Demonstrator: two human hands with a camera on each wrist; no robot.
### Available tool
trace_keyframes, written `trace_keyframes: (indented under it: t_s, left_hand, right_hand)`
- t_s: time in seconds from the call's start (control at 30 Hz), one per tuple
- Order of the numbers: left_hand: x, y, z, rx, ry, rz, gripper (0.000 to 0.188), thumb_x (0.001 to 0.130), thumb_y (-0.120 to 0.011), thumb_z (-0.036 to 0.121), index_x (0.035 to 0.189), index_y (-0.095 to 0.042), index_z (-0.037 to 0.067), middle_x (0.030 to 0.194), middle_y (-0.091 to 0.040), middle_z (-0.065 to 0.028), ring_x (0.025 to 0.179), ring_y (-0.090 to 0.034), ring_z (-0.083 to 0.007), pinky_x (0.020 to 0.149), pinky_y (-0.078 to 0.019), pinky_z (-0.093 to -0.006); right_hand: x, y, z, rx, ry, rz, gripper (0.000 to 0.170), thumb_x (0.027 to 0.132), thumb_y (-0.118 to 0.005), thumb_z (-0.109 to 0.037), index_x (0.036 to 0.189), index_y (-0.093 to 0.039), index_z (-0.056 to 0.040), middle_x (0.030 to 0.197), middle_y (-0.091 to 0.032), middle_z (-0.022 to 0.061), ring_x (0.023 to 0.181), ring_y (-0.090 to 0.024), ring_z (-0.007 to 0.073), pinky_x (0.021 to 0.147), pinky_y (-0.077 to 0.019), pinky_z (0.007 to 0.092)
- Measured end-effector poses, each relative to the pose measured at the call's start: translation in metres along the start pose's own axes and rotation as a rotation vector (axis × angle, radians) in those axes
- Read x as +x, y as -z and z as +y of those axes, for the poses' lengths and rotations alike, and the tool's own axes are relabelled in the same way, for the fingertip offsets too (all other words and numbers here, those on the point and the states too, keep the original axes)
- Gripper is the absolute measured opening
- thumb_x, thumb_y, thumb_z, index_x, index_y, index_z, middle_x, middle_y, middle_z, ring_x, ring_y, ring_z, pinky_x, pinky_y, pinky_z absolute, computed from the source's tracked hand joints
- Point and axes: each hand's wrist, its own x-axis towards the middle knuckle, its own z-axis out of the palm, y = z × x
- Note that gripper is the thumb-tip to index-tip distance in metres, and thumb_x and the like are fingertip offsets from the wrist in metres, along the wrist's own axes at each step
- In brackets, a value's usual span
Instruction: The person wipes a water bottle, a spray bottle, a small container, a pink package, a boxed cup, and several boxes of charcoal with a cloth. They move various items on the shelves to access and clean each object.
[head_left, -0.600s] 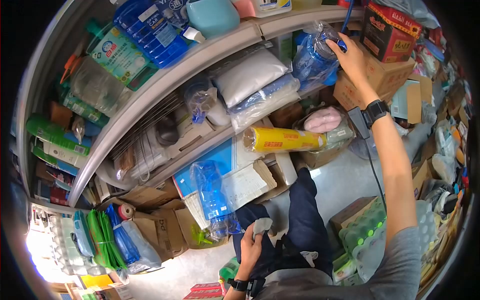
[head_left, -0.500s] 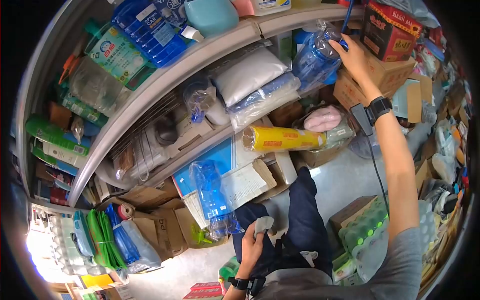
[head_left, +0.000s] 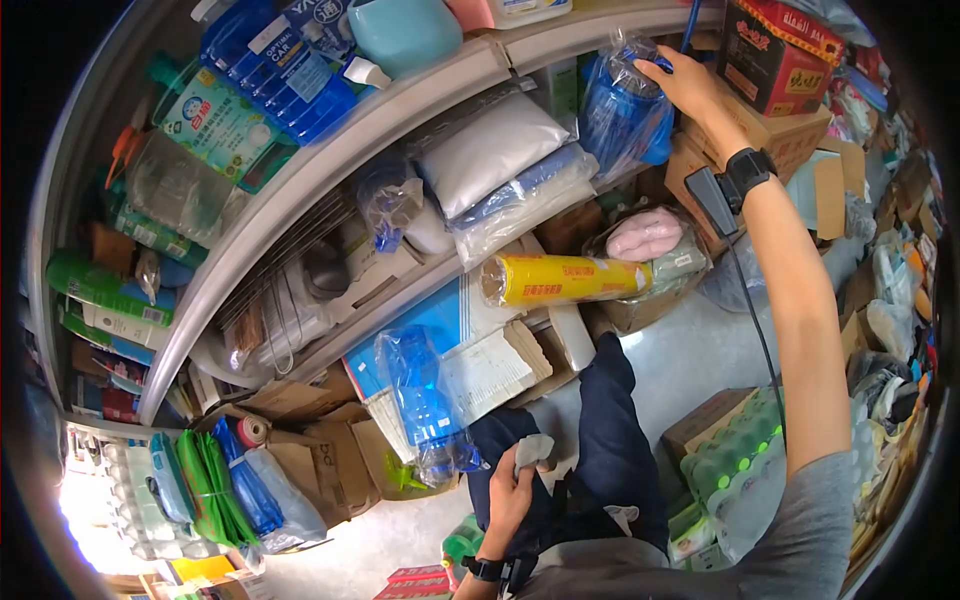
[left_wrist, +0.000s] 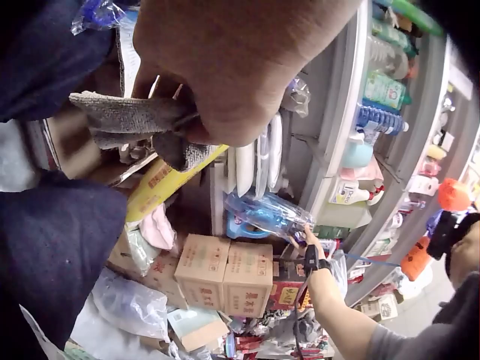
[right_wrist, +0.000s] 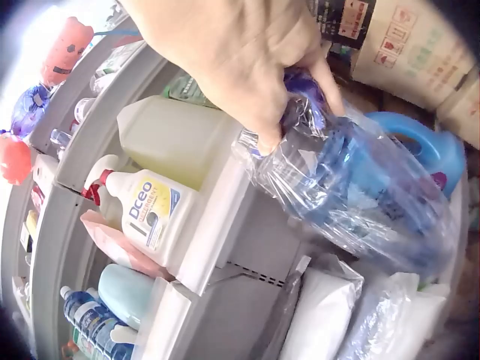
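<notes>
Right hand (head_left: 688, 88) has moved slightly higher in the head view.
It pinches the wrapped blue bottle's (head_left: 618, 120) top, upper right, so handling seems unfinished; lower centre, the left hand (head_left: 508, 500) holds grey cloth (head_left: 534, 452).

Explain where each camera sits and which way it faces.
Head: worn there, facing forward and down at shelves; left hand, right hand, arms and legs show.
Left wrist: on that wrist, facing past the left hand's grey cloth toward the shelves; left hand, right arm, legs and part of the head show.
Right wrist: on that wrist, facing the wrapped blue item the right hand grips; only that hand shows.
Shared: head and right wrist views both show that item and white packs beside it.
</notes>
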Motion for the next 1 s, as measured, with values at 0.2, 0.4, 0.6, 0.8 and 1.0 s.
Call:
trace_keyframes:
  t_s: [0.2, 0.4, 0.6, 0.8, 1.0]
  left_hand:
    - [0.004, -0.001, -0.009, -0.063, -0.005, -0.010, 0.029, 0.093, -0.055, 0.008, 0.121, -0.059, 0.002, 0.114, -0.065, -0.0151, 0.107, -0.063, -0.0264, 0.091, -0.0479, -0.0325]
    - [0.005, 0.004, -0.006, -0.026, -0.036, -0.001, 0.029, 0.093, -0.055, 0.006, 0.121, -0.059, 0.002, 0.113, -0.065, -0.0157, 0.106, -0.064, -0.0266, 0.090, -0.0481, -0.0329]
    - [0.002, 0.009, 0.004, -0.057, -0.025, 0.014, 0.028, 0.092, -0.054, 0.004, 0.120, -0.060, 0.002, 0.108, -0.066, -0.0147, 0.099, -0.066, -0.0255, 0.088, -0.0491, -0.0319]
    - [-0.005, 0.020, 0.004, -0.039, -0.041, 0.065, 0.028, 0.091, -0.053, 0.003, 0.119, -0.060, 0.002, 0.107, -0.067, -0.0150, 0.097, -0.066, -0.0263, 0.085, -0.0499, -0.0328]
    - [-0.008, 0.022, -0.019, -0.029, -0.052, 0.080, 0.032, 0.090, -0.058, 0.009, 0.122, -0.059, 0.003, 0.109, -0.067, -0.0163, 0.103, -0.065, -0.0266, 0.088, -0.0484, -0.0322]
  right_hand:
    - [-0.003, 0.003, 0.002, 0.069, -0.036, -0.021, 0.076, 0.087, -0.053, -0.064, 0.138, -0.049, -0.0078, 0.133, -0.054, 0.0206, 0.122, -0.053, 0.0370, 0.100, -0.0444, 0.0446]
    - [-0.023, 0.009, 0.010, 0.085, -0.080, 0.065, 0.074, 0.088, -0.053, -0.063, 0.138, -0.049, -0.0077, 0.126, -0.060, 0.0213, 0.116, -0.057, 0.0385, 0.095, -0.0470, 0.0432]
    - [-0.056, 0.032, 0.022, 0.291, -0.162, 0.137, 0.063, 0.086, -0.063, -0.055, 0.124, -0.061, -0.0049, 0.113, -0.067, 0.0172, 0.105, -0.064, 0.0283, 0.091, -0.0457, 0.0328]
    - [-0.113, 0.090, 0.056, 0.566, -0.302, 0.327, 0.062, 0.088, -0.066, -0.046, 0.128, -0.057, 0.0007, 0.116, -0.065, 0.0118, 0.105, -0.059, 0.0185, 0.090, -0.0471, 0.0307]
    - [-0.228, 0.149, 0.079, 1.084, -0.564, 0.480, 0.048, 0.094, -0.063, -0.031, 0.129, -0.053, 0.0008, 0.125, -0.057, 0.0107, 0.113, -0.056, 0.0203, 0.094, -0.0529, 0.0357]
